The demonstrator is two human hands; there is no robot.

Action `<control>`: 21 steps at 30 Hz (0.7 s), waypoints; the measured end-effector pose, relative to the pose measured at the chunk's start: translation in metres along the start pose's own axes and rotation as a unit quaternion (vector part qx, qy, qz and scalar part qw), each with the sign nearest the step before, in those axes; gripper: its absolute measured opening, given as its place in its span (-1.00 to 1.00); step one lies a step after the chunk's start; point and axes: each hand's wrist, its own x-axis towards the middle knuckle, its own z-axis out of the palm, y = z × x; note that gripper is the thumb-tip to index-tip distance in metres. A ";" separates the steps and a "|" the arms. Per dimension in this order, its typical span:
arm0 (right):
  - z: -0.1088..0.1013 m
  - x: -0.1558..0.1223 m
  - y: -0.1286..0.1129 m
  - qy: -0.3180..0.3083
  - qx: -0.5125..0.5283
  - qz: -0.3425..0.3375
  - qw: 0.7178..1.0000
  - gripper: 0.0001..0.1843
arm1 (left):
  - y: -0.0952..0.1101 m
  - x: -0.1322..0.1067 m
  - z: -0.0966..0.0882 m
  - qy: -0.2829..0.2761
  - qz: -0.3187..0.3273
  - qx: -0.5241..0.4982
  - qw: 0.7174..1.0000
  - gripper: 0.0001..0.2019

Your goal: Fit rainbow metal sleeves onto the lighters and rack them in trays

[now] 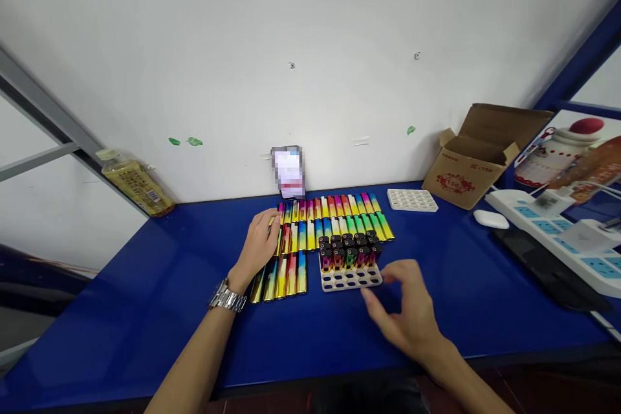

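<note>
My left hand (262,238), with a metal watch on its wrist, lies over the left end of rows of shiny multicoloured lighter bodies (334,207). Its fingers are stretched out, partly covering several of them. A shorter front row of lighter bodies (286,275) lies beside the wrist. To the right stands a white holed tray (352,282) with black-topped lighters (350,259) upright in its back rows; holes in its front rows are bare. My right hand (407,310) is open at the tray's front right corner, thumb and forefinger apart, with nothing visible between them.
A phone (290,173) leans against the wall. Another white holed tray (412,200) lies back right, near an open cardboard box (466,165). Farther right are a white case (491,219), a black device (548,268) and a power strip (563,239). A bottle (138,184) leans at left.
</note>
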 end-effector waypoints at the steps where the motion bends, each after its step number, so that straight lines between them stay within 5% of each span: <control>1: 0.004 0.000 -0.012 -0.047 0.025 -0.054 0.997 -0.85 | -0.001 0.000 0.000 0.003 -0.003 0.001 1.000 -0.66; 3: 0.015 0.003 -0.034 -0.153 0.015 -0.115 0.981 -0.81 | -0.002 -0.001 0.001 0.004 -0.004 0.002 1.000 -0.65; 7: 0.044 0.010 -0.063 -0.272 -0.100 -0.090 0.953 -0.45 | -0.002 -0.003 0.001 0.003 0.000 0.010 1.000 -0.68; 21: 0.066 0.016 -0.073 -0.307 -0.201 0.029 0.930 -0.72 | -0.003 -0.004 0.004 -0.004 0.032 0.043 0.999 -0.73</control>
